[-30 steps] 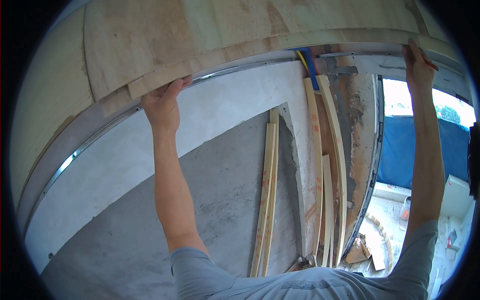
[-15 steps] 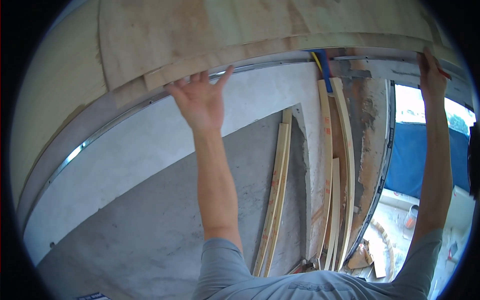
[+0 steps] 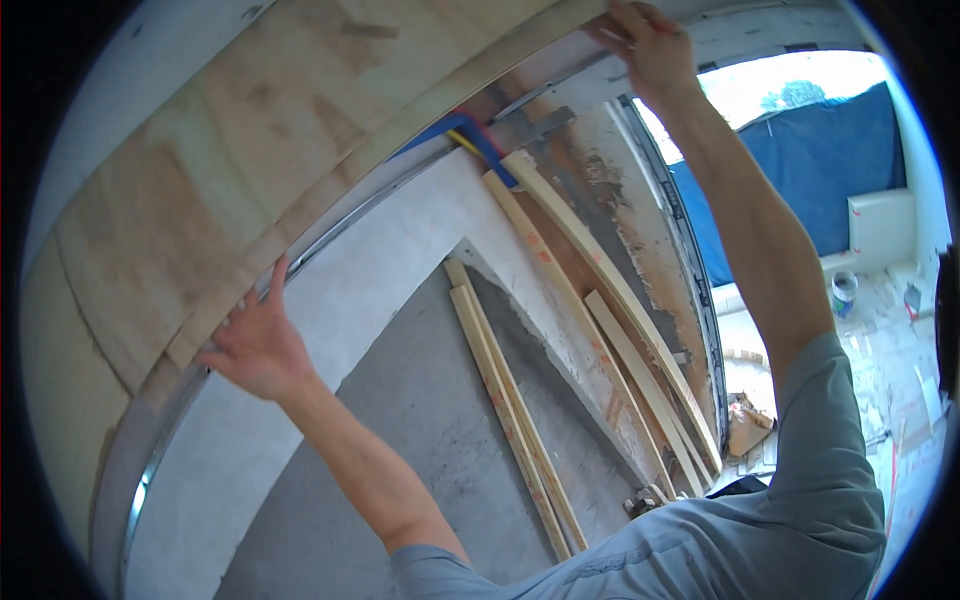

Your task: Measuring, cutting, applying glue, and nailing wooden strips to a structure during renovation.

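A large plywood panel [image 3: 290, 130] spans the top of the view, with a narrow plywood strip [image 3: 350, 175] along its lower edge. Toward the strip's left end, my left hand [image 3: 258, 345] presses up against it, fingers spread and holding nothing. Up at the strip's right end, my right hand [image 3: 655, 65] has its fingers curled at the edge; a small reddish object shows by them, too unclear to name. Just below the strip runs a metal channel [image 3: 345, 222] along the wall.
Wooden battens [image 3: 505, 400] lean on the grey wall; several more [image 3: 610, 270] stand right of them. A blue angled tool [image 3: 485, 150] hangs at their top. Beyond the window opening are a blue sheet [image 3: 815, 170] and a bucket [image 3: 844, 292].
The whole view has tilted and swung right, so the panel now slants up to the right. Both hands stay at the strip, the left now lower in view and the right higher.
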{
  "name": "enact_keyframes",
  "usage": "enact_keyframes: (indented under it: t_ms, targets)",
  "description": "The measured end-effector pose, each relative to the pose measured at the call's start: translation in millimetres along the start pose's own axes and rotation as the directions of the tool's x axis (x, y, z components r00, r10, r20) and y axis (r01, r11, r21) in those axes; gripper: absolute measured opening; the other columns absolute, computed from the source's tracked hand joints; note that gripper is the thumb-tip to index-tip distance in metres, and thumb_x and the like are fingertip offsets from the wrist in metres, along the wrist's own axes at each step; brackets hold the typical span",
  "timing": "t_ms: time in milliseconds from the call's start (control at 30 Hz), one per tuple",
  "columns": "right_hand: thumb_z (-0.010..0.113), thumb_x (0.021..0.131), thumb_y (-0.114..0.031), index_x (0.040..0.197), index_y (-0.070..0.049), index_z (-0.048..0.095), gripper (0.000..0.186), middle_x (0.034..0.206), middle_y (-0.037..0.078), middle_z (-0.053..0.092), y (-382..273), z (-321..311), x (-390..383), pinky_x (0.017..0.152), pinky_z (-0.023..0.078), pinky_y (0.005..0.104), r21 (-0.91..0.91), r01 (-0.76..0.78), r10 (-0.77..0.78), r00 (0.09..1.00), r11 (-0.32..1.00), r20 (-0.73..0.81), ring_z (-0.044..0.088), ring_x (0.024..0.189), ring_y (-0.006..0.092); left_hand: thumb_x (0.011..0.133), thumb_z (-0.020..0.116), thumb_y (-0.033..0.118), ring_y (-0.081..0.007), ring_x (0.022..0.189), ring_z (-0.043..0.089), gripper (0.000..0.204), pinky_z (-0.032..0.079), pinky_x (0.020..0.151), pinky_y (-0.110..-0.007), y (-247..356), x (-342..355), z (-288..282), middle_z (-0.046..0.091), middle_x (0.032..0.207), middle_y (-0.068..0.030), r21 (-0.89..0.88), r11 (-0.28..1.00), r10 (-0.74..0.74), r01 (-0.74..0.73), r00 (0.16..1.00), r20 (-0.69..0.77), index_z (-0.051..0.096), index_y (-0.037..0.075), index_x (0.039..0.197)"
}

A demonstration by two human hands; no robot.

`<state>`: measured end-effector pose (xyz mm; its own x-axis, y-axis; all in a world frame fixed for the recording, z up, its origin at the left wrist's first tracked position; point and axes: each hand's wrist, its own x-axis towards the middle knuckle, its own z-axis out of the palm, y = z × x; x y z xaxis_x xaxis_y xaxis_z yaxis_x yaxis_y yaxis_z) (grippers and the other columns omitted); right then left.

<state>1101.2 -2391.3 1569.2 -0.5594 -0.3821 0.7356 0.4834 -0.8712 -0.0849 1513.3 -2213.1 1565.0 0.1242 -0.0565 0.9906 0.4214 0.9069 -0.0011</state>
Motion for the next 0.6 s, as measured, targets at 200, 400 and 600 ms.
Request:
enact_keyframes:
  t_ms: [200, 400, 600]
  targets:
    - [0.058, 0.099, -0.015, 0.109, 0.001, 0.064, 0.02, 0.103, 0.012, 0.069, 2.8, -23.0, -0.1, 0.088, 0.056, 0.0379, 0.336, 0.089, -0.187, 0.944, 0.938, 0.271, 0.067, 0.095, 0.0233, 0.098, 0.042, 0.054, -0.041, 0.148, 0.008, 0.066, 0.001, 0.11, -0.079, 0.7, -0.9, 7.7, 0.015, 0.162, -0.0058, 0.068, 0.998, 0.022, -0.019, 0.999, -0.038, 0.026, 0.022, 0.154]
    - [0.059, 0.098, -0.015, 0.106, 0.001, 0.064, 0.018, 0.101, 0.012, 0.068, 2.5, -16.4, 0.8, 0.086, 0.056, 0.0372, 0.306, 0.136, -0.197, 0.964, 0.942, 0.18, 0.067, 0.093, 0.0227, 0.099, 0.044, 0.051, -0.0408, 0.148, 0.005, 0.066, -0.003, 0.111, -0.078, 1.7, -2.2, 6.5, 0.013, 0.163, -0.0047, 0.052, 0.998, 0.023, -0.021, 0.999, -0.028, 0.024, 0.021, 0.154]
    - [0.059, 0.098, -0.014, 0.103, 0.001, 0.064, 0.017, 0.098, 0.011, 0.067, -1.3, -14.8, 1.2, 0.084, 0.056, 0.0365, 0.275, 0.136, -0.172, 0.979, 0.952, 0.112, 0.067, 0.091, 0.0221, 0.099, 0.045, 0.049, -0.0409, 0.148, 0.006, 0.064, -0.003, 0.111, -0.077, -4.1, -1.2, 8.5, 0.016, 0.162, -0.0072, 0.081, 0.996, 0.055, -0.049, 0.996, -0.07, 0.028, 0.019, 0.152]
